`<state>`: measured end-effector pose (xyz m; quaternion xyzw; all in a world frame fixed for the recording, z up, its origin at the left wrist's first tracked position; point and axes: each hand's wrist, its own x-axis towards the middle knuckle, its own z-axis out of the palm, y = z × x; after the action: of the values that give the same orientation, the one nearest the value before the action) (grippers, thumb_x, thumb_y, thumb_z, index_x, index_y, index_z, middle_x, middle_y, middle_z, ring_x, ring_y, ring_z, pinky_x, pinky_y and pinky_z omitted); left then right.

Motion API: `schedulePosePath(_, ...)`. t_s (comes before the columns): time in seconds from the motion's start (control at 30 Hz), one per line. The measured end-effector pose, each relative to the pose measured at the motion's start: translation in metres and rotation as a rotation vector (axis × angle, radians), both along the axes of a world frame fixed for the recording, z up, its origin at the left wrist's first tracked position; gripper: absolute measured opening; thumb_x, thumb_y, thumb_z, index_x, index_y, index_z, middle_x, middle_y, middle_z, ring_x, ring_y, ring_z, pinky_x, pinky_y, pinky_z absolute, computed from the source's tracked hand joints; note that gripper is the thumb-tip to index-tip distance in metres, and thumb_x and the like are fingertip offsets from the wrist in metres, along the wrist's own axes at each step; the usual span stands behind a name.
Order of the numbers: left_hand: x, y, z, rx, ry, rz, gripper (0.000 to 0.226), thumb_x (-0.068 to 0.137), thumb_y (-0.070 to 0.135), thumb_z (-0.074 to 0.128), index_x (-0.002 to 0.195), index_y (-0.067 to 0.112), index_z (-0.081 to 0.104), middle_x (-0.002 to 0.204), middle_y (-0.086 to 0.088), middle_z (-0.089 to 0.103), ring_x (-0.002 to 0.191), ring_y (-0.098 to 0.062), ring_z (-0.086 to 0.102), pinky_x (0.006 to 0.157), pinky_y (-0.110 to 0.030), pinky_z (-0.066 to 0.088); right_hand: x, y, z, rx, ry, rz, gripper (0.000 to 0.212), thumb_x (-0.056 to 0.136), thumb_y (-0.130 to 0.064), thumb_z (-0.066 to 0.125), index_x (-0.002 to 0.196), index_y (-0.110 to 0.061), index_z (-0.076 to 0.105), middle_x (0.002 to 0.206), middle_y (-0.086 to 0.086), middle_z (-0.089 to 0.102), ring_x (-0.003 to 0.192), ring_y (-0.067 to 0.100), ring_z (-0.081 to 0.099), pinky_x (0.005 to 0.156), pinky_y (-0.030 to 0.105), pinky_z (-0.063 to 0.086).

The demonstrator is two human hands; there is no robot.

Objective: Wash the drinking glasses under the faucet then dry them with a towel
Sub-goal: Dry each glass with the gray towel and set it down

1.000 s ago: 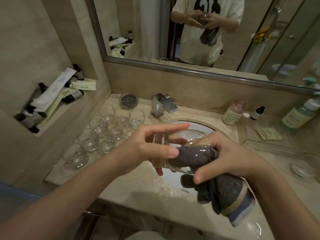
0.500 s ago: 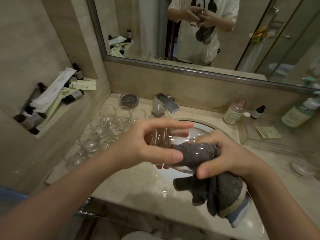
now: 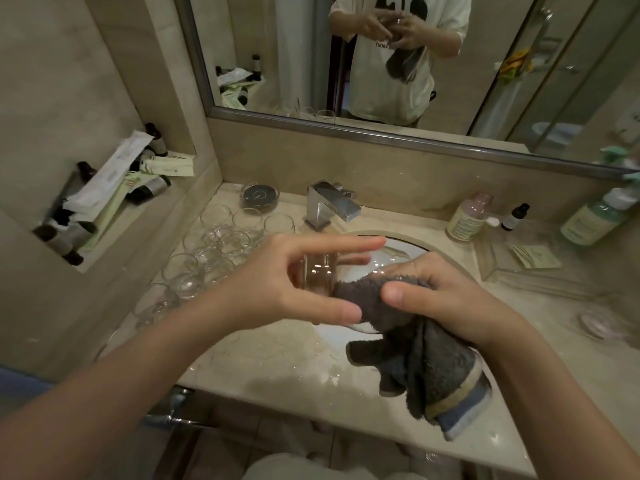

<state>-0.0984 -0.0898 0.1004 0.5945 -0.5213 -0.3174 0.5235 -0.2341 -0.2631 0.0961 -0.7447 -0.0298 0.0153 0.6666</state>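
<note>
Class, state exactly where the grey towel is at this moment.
In the head view the grey towel is right of centre, gripped by the right hand against the glass held by the left hand, over the sink.
</note>
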Motion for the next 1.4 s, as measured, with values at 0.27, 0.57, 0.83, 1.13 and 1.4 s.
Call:
schedulePosePath(0.27,-0.002,0.005,-0.006,-0.007,-0.343,0.121,0.067,0.066,0.048,0.076,0.129,0.043,0.056,0.134,0.021,0.058,0.122,0.009,0.052,0.095,-0.014,0.047,0.002,0.004,-0.006,-0.005,0.011,-0.022,0.027,0.074,-0.025,0.070,0.074,0.002,0.069,0.070,0.019,0.063,0.062,0.030,0.059,0.063,0.034,0.051)
schedulePosePath(0.57,0.003,0.012,-0.013,0.156,0.205,0.043,0.071,0.054,0.034,0.084,0.121,0.042,0.065,0.116,0.005,0.071,0.103,-0.016,0.070,0.066,-0.029,0.059,0.004,0.011,-0.008,0.029,0.010,0.119,0.004,0.072,-0.018,0.073,0.071,-0.014,0.072,0.066,0.008,0.062,0.061,0.018,0.060,0.062,0.024,0.047)
schedulePosePath(0.83,0.004,0.017,-0.014,-0.074,-0.591,0.042,0.069,0.070,0.050,0.075,0.134,0.043,0.050,0.142,0.007,0.053,0.123,0.004,0.053,0.101,-0.024,0.047,0.006,0.012,-0.020,0.111,0.034,0.056,0.008,0.071,-0.024,0.068,0.070,-0.018,0.074,0.061,-0.002,0.060,0.057,0.010,0.055,0.059,0.020,0.044)
schedulePosePath(1.13,0.004,0.014,-0.012,0.097,0.205,-0.017,0.063,0.059,0.034,0.076,0.119,0.049,0.063,0.122,0.026,0.063,0.110,-0.003,0.064,0.068,-0.041,0.062,0.009,0.013,-0.008,-0.002,0.012,0.115,0.014,0.072,-0.018,0.076,0.083,-0.010,0.075,0.078,0.023,0.067,0.072,0.032,0.066,0.068,0.036,0.053)
schedulePosePath(1.4,0.001,0.016,-0.015,-0.195,-0.655,0.019,0.072,0.073,0.041,0.077,0.137,0.024,0.049,0.138,-0.005,0.057,0.124,0.005,0.051,0.098,-0.022,0.048,0.001,0.009,-0.011,-0.003,-0.044,0.105,0.033,0.074,-0.029,0.079,0.082,0.002,0.071,0.078,0.035,0.061,0.070,0.048,0.058,0.068,0.051,0.048)
